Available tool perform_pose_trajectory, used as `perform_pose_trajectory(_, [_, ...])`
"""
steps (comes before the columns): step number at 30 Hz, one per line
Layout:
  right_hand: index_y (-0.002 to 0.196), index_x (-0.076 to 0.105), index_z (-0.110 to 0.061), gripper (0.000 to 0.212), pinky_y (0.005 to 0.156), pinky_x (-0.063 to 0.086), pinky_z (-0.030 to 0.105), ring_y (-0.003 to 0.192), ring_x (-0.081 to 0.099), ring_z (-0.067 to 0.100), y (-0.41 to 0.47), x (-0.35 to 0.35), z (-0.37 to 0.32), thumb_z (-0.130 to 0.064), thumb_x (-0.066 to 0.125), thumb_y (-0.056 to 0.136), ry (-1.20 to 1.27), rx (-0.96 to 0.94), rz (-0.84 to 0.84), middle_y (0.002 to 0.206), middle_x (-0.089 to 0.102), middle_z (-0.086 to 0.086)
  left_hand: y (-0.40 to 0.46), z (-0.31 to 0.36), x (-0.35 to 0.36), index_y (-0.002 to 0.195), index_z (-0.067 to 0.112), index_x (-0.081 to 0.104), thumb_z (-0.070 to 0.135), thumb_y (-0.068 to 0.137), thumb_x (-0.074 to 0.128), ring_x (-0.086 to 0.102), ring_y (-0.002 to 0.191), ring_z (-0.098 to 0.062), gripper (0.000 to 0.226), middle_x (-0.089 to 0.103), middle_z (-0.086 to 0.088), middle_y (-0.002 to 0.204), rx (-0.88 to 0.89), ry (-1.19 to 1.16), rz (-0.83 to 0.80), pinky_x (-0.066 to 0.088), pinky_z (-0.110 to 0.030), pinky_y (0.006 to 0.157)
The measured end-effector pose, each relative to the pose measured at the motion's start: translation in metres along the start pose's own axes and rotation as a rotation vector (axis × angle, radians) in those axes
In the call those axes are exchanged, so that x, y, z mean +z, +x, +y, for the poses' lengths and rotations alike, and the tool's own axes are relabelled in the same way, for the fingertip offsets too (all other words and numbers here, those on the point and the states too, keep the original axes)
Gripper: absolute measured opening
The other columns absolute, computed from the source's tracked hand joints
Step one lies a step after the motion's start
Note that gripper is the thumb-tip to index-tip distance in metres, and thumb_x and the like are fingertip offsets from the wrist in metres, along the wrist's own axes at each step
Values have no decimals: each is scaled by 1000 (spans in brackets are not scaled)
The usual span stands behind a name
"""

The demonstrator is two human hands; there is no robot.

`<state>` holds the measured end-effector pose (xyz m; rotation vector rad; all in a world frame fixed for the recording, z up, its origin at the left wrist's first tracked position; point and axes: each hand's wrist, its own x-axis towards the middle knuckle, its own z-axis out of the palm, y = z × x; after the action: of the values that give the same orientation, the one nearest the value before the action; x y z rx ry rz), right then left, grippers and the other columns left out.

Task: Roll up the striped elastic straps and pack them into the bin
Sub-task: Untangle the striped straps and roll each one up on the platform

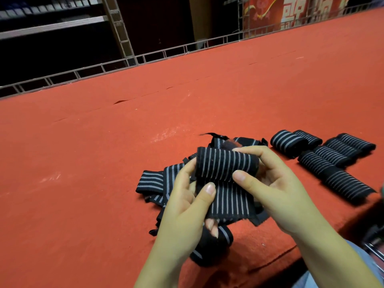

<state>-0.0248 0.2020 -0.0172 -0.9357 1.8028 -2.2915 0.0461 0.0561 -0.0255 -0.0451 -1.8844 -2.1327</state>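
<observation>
Both hands hold one strap [225, 179] above the worktop's [104, 163] near edge: the left hand [187, 204] pinches its flat tail, and the right hand [270, 183] curls round the rolled part. A loose right thumb would probably let the elastic unwind. Unrolled straps [153, 181] lie under the hands; finished rolls [332, 161] sit toward the near right corner. Open red surface stretches left and far. No bin shows.

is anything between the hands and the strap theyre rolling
Nothing visible: the left hand and right hand already grip the strap directly. No bin is in view, so that path cannot be judged.
</observation>
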Motion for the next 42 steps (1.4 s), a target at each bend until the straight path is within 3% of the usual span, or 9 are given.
perform_pose_trajectory(8, [95, 62, -48, 41, 81, 48, 16, 98, 63, 1, -4, 0, 6, -11, 74, 82, -247, 2, -39, 104, 66, -20, 0, 4, -6, 126, 5, 55, 15, 79, 48, 46, 45, -18, 48, 59, -9, 68, -134, -254, -50, 47, -31, 42])
perform_pose_trajectory(14, [91, 66, -46, 47, 80, 49, 15, 100, 63, 5, -6, -1, 15, -4, 77, 75, -260, 27, -131, 107, 64, -19, 2, -1, -2, 115, 13, 61, 58, 83, 64, 47, 46, -16, 56, 64, -8, 79, -235, -119, 53, 48, -28, 41])
perform_pose_trajectory(17, [94, 68, -41, 26, 84, 52, 23, 106, 64, 12, -4, -6, 13, -40, 79, 71, -140, 108, -213, 111, 67, -15, 4, -1, -2, 108, 21, 63, 43, 80, 61, 46, 47, -15, 35, 62, -5, 74, -222, -59, 87, 47, -27, 43])
perform_pose_trajectory(19, [95, 72, -36, 36, 84, 57, 34, 107, 64, 21, -2, -13, 16, -61, 72, 69, -81, 168, -214, 114, 68, -6, 5, -3, -5, 110, 28, 68, 26, 85, 71, 49, 52, -17, 25, 61, -6, 82, -215, -48, 63, 50, -29, 49])
perform_pose_trajectory(24, [98, 71, -34, 24, 75, 55, 22, 91, 68, 9, -2, -18, 31, -30, 68, 74, -89, 268, -154, 101, 71, 3, 3, -10, -12, 112, 43, 72, 14, 74, 56, 53, 58, -19, 51, 60, -8, 81, -212, -6, -32, 54, -29, 59])
perform_pose_trajectory(29, [103, 67, -37, 33, 88, 50, 24, 96, 65, 6, -9, -28, 37, -40, 73, 70, -260, 309, -283, 103, 70, -1, 3, -17, -9, 115, 48, 68, 11, 73, 53, 50, 68, -19, 58, 54, -7, 77, -248, 37, -96, 54, -30, 66])
perform_pose_trajectory(34, [107, 63, -27, 31, 92, 51, 39, 97, 65, 22, -14, -54, 36, -26, 73, 78, -371, 310, -206, 103, 67, 6, 9, -33, 16, 116, 47, 69, 6, 87, 59, 56, 71, -12, 50, 63, 3, 75, -271, 60, -112, 55, -33, 78])
perform_pose_trajectory(38, [106, 61, -18, 26, 91, 49, 32, 95, 65, 21, -13, -99, 27, -8, 72, 84, -453, 314, -86, 105, 66, 14, 26, -49, 49, 116, 32, 67, 0, 93, 59, 64, 73, -11, 40, 70, 3, 88, -295, 45, -37, 60, -32, 79])
perform_pose_trajectory(42, [96, 60, -28, 24, 83, 45, 26, 84, 57, 12, 7, -165, 23, -9, 69, 84, -530, 316, 199, 96, 61, 8, 44, -60, 72, 113, 21, 65, -1, 96, 55, 61, 64, -9, 29, 74, -1, 91, -338, -11, -5, 60, -27, 69])
